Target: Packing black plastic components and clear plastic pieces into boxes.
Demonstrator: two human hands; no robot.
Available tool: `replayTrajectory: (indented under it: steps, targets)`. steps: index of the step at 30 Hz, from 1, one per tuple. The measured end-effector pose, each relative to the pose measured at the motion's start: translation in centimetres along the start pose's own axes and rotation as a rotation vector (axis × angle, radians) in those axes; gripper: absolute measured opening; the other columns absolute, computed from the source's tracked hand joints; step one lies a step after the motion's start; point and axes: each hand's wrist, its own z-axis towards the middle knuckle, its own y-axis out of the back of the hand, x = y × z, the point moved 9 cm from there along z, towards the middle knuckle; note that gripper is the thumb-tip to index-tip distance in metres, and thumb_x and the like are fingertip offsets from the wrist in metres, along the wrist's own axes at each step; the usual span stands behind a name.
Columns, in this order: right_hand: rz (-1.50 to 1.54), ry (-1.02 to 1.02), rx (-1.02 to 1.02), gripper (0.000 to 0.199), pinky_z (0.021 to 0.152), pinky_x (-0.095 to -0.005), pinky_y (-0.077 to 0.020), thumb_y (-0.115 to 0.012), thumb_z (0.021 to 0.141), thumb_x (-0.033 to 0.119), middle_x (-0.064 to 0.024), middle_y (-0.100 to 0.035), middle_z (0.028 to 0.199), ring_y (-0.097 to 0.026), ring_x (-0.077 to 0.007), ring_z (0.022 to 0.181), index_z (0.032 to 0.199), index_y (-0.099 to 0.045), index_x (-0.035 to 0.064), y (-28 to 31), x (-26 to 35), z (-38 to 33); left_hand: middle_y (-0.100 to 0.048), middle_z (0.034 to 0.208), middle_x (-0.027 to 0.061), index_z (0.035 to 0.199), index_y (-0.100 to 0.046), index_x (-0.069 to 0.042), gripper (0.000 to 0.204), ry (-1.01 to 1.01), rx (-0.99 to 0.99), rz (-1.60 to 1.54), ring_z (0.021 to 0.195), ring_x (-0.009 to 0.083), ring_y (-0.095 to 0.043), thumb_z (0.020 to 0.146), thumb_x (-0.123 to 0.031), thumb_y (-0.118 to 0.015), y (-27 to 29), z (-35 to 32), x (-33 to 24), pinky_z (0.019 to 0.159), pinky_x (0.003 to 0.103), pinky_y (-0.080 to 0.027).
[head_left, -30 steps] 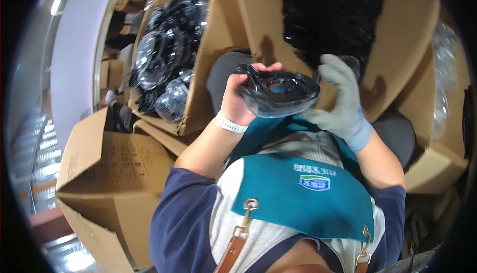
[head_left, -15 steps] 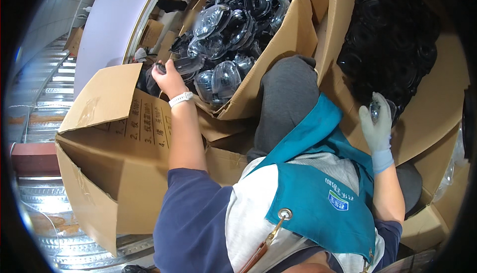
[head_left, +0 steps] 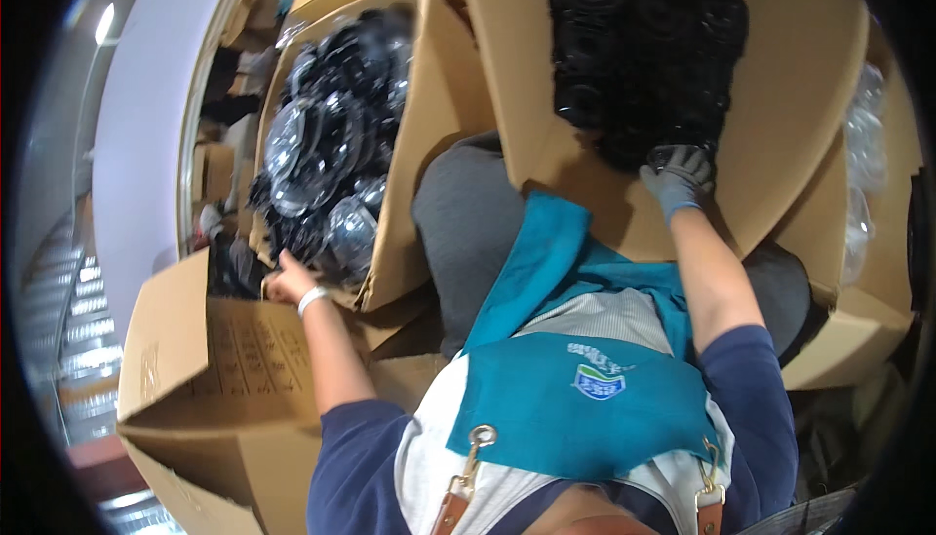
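Note:
My left hand (head_left: 288, 282), bare with a white wristband, is at the near left corner of a carton (head_left: 444, 77) heaped with clear and black plastic covers (head_left: 322, 155). Its fingers are curled and partly hidden, with dark plastic beside them; what they hold cannot be made out. Over on the right, my right hand (head_left: 680, 182) wears a grey glove and reaches into a larger carton (head_left: 790, 116). Its fingers close over a small rounded plastic cover (head_left: 663, 155), at the near edge of a dark pile of black plastic parts (head_left: 648, 48).
An opened carton (head_left: 258, 340) with raised flaps stands at my near left. Clear plastic pieces (head_left: 863, 155) lie along the far right side. A pale curved panel (head_left: 146, 106) and shiny ribbed metal (head_left: 90, 321) are to the left. My knee (head_left: 468, 213) sits between the two filled cartons.
The view has swung to the right. My left hand has lowered to the carton's near corner, and the clear part it held no longer shows. My right hand has reached forward against the black pile.

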Motion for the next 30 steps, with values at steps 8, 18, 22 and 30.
replayTrajectory:
  steps: [8,18,22,30]
  targets:
    - [0.004,0.007,-0.098,0.088,0.108,-0.0687,-0.0215,-0.067,0.073,0.063,-0.0189,-0.015,0.160,-0.015,-0.0497,0.143,0.148,-0.036,0.0303,-0.1,-3.9,1.4,-0.064,0.103,0.0128,0.099,-0.063,-0.001,0.022,-1.309,0.895,-1.014,0.100,0.0268,-0.060,0.078,-0.004,-0.057,14.0,-32.5,-28.5,0.094,0.039,-0.046]
    - [0.020,0.049,-0.117,0.094,0.105,-0.0666,-0.0296,-0.068,0.073,0.066,-0.0174,-0.018,0.161,-0.021,-0.0466,0.144,0.153,-0.030,0.0315,-3.3,-4.4,3.7,-0.060,0.127,0.0243,0.127,-0.057,-0.002,0.056,-1.692,1.514,0.080,0.120,0.0374,-0.057,0.084,-0.038,-0.065,-10.6,-71.0,-32.6,0.104,0.043,-0.045]
    - [0.181,-0.051,-0.010,0.101,0.108,-0.0622,-0.0304,-0.068,0.070,0.070,-0.0179,-0.019,0.161,-0.023,-0.0467,0.144,0.154,-0.029,0.0272,2.3,-2.0,1.3,-0.044,0.146,0.0264,0.144,-0.042,-0.001,0.076,-1.240,1.456,0.423,0.133,0.0370,-0.048,0.086,-0.045,-0.064,-18.6,-70.5,-25.6,0.113,0.041,-0.038]
    - [1.146,-0.142,-0.496,0.085,0.101,-0.0307,-0.0415,-0.085,0.074,0.043,-0.0131,-0.058,0.125,-0.055,-0.0204,0.114,0.140,-0.047,0.0054,9.9,-1.1,0.3,-0.052,0.144,0.0161,0.130,-0.063,-0.009,0.060,-0.981,1.442,0.449,0.134,0.0334,-0.049,0.087,-0.051,-0.062,-22.7,-69.8,-24.7,0.111,0.054,-0.033]
